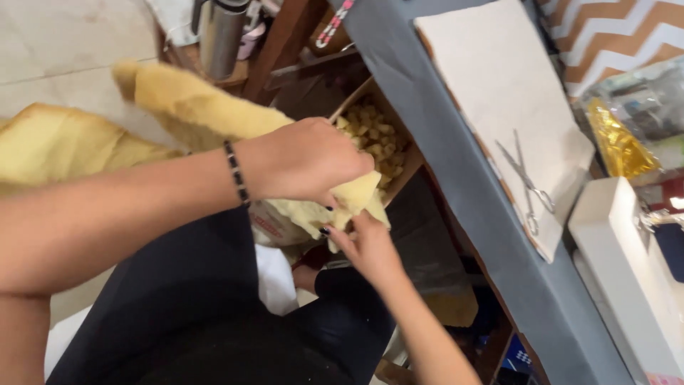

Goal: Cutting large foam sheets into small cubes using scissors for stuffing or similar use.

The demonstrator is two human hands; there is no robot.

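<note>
L hand [303,160] clamps the yellow foam [192,107] – the sheet trails up and back over the wrist. R hand [363,239] pinches its lower corner, just below L. Box [410,167] of foam bits behind both.

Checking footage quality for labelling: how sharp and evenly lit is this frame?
Head view: left hand and yellow foam sheet are softly motion-blurred; scissors on the white cloth read clearer; lighting is even, without harsh glare.
</note>
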